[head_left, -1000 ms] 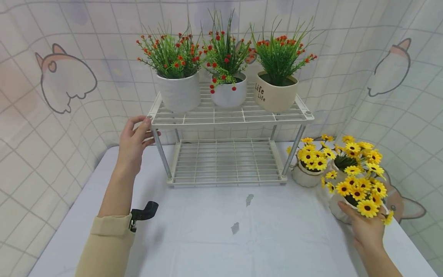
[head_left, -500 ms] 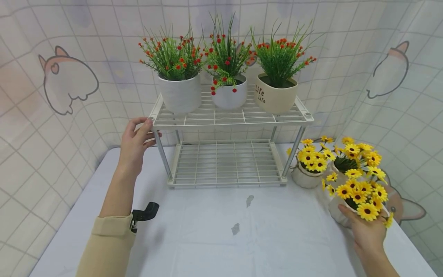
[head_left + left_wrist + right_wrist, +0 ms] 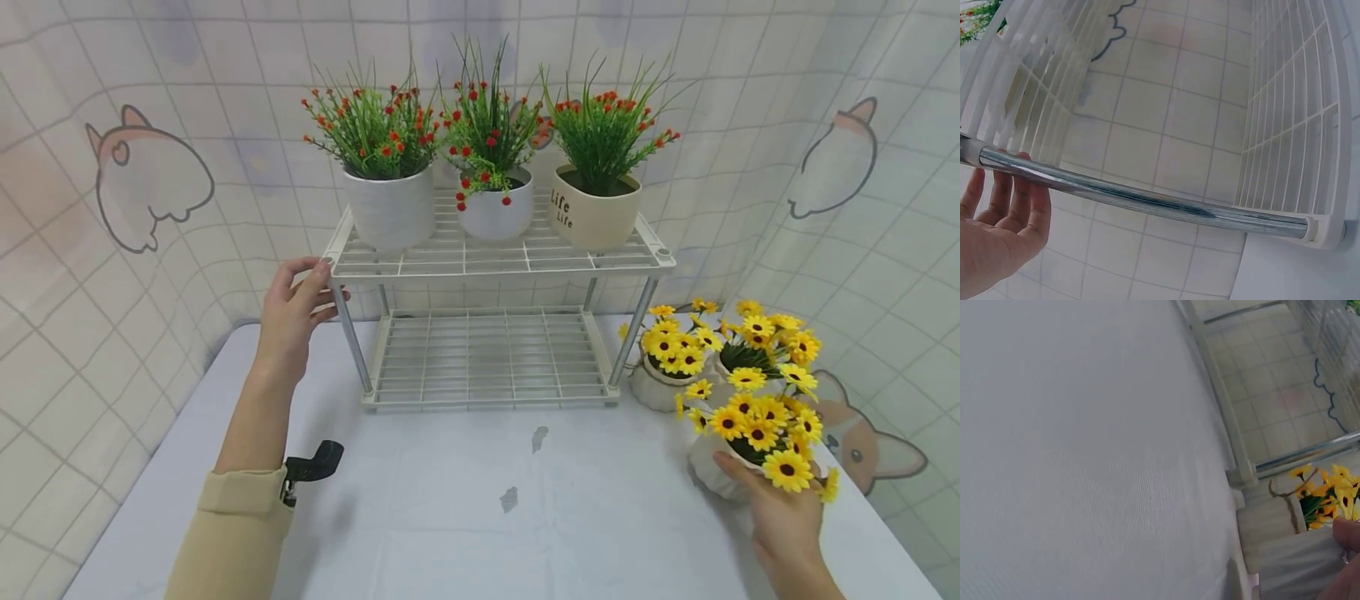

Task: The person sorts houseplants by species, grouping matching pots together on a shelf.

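Observation:
A white two-tier wire shelf rack [image 3: 495, 275] stands on the table. My left hand [image 3: 288, 317] holds its front left corner, thumb near the top and fingers around the metal post [image 3: 1147, 200]. At the right, my right hand [image 3: 787, 517] grips a white pot [image 3: 712, 468] of yellow daisy-like flowers [image 3: 761, 425], its thumb along the near side of the rim. In the right wrist view that pot [image 3: 1297, 565] shows at the lower right, with the thumb over its edge. I cannot tell whether its base touches the table.
On the upper tier stand a white pot [image 3: 390, 208] at left, a smaller white pot [image 3: 498, 212] and a cream "Life" pot [image 3: 596, 212], all with red flowers. Beside the rack's right end sits another yellow-flower pot [image 3: 660, 387]; one more plant [image 3: 746, 354] is behind the held one.
My right hand and its flower pot have shifted a little to the left. The left hand stays at the rack's corner, and the head view has tilted slightly.

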### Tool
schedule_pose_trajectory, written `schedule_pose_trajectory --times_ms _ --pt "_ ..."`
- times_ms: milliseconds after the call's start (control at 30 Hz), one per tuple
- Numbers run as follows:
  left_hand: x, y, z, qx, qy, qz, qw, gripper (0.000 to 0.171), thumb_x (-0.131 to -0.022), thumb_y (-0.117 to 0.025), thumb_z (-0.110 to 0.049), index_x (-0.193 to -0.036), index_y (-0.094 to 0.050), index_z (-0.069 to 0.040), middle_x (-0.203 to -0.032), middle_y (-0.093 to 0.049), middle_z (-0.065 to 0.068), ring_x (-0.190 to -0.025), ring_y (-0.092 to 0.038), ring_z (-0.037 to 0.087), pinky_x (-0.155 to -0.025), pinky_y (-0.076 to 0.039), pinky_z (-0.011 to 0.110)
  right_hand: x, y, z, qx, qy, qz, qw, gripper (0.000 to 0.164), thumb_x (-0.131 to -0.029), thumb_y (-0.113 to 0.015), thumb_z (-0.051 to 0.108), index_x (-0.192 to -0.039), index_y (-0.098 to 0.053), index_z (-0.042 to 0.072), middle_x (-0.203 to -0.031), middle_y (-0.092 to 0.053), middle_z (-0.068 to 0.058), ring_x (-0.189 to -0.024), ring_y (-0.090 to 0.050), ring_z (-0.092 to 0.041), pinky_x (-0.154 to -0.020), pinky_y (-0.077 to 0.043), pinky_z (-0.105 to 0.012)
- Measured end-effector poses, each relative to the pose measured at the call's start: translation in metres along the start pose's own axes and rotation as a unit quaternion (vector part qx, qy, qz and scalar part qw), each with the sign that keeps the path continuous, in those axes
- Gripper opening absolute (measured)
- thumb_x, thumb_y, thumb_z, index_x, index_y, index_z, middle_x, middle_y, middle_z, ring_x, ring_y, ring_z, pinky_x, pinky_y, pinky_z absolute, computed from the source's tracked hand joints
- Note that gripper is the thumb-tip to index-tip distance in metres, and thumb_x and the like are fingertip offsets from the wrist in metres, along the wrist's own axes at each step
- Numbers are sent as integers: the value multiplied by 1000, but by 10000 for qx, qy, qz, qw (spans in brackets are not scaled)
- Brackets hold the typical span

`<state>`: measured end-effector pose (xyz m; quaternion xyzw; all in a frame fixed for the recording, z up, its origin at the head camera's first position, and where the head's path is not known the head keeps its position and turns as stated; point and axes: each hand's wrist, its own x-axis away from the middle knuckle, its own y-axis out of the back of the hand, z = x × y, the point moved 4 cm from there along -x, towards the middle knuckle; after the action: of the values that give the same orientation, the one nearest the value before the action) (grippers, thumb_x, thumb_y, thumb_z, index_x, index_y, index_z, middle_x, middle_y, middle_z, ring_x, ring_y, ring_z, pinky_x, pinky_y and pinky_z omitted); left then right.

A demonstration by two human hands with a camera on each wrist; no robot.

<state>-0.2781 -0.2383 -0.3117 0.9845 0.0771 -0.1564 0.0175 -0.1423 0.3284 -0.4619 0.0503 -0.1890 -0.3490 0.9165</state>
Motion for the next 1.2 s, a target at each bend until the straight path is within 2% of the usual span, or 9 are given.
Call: schedule_pose_trajectory --times_ms 167,433,567,667,800,900,1067,1200 --pt "0 0 0 -3 25 11 10000 38 -104 -61 -43 -132 -50 -19 -121 -63 6 -104 -66 20 -100 -46 35 15 -11 8 -109 315 240 9992 116 -78 -93 20 -165 -16 27 -169 -19 9 -155 -14 -17 -122 -18 -38" --pt "0 1 1 65 32 -4 10000 37 -104 -61 -42 -131 -50 -19 -120 -63 8 -103 -66 19 -97 -48 32 41 -34 18 21 742 978 9924 114 -78 -92 8 -163 -19 27 -167 -27 4 -151 -26 -21 -119 -29 -41" --pt "0 1 1 65 21 -41 10000 37 -104 -61 -42 -131 -51 -19 -119 -63 8 -102 -67 19 -96 -48 31 54 -49 24 14 1092 1451 9834 108 -77 -92 7 -161 -27 25 -161 -36 3 -143 -38 -19 -108 -41 -27" --pt "0 1 1 166 0 -12 9999 36 -104 -62 -41 -130 -51 -19 -118 -64 7 -102 -67 20 -95 -48 31 62 -61 26 -276 1395 1860 9722 97 -77 -91 4 -155 -38 22 -152 -46 2 -133 -47 -15 -95 -48 -18" --pt "-1 1 2 178 -14 15 9998 35 -104 -62 -41 -129 -51 -19 -117 -64 9 -101 -67 19 -94 -49 29 75 -77 27 -588 1595 2323 9577 86 -78 -90 2 -149 -43 17 -144 -53 0 -124 -55 -11 -92 -51 -21" --pt "-1 1 3 96 -14 18 10000 36 -104 -62 -42 -129 -51 -19 -120 -63 13 -102 -67 19 -93 -50 28 82 -89 27 -523 1523 2543 9536 86 -80 -89 4 -150 -40 18 -144 -53 0 -123 -57 -12 -93 -52 -23" --pt "-1 2 3 33 -38 35 10000 38 -104 -61 -44 -130 -51 -19 -123 -63 13 -102 -67 18 -94 -50 29 92 -110 28 -128 1293 2795 9513 97 -81 -89 10 -154 -24 17 -149 -46 -1 -129 -51 -17 -92 -50 -21" --pt "-1 3 4 66 -86 76 9999 38 -104 -60 -43 -132 -51 -19 -118 -64 7 -102 -67 17 -94 -49 29 99 -128 32 -266 1469 3062 9402 97 -80 -89 5 -152 -25 16 -148 -47 -1 -131 -50 -20 -96 -48 -21"
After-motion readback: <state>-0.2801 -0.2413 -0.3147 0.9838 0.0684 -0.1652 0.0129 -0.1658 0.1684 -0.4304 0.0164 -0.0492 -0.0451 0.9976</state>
